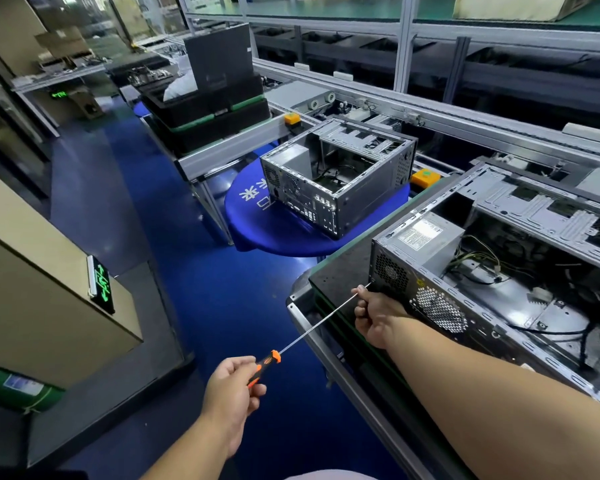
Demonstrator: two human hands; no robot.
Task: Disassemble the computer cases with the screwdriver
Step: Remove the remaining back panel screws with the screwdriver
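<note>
An open grey computer case (492, 271) lies on its side on a black mat at the right, its rear panel with fan grilles facing me. My left hand (231, 393) grips the orange-and-black handle of a long screwdriver (312, 329). The thin shaft runs up and right, and its tip meets the case's rear corner below the power supply. My right hand (374, 315) is curled round the shaft close to the tip, next to the rear panel. A second open case (340, 178) stands farther back on a blue round table (281, 233).
A conveyor line with aluminium rails (430, 109) runs along the right behind the cases. Stacked black trays (208, 109) and a dark case sit on a bench at the back. A beige cabinet (32, 282) stands at the left across the blue floor aisle.
</note>
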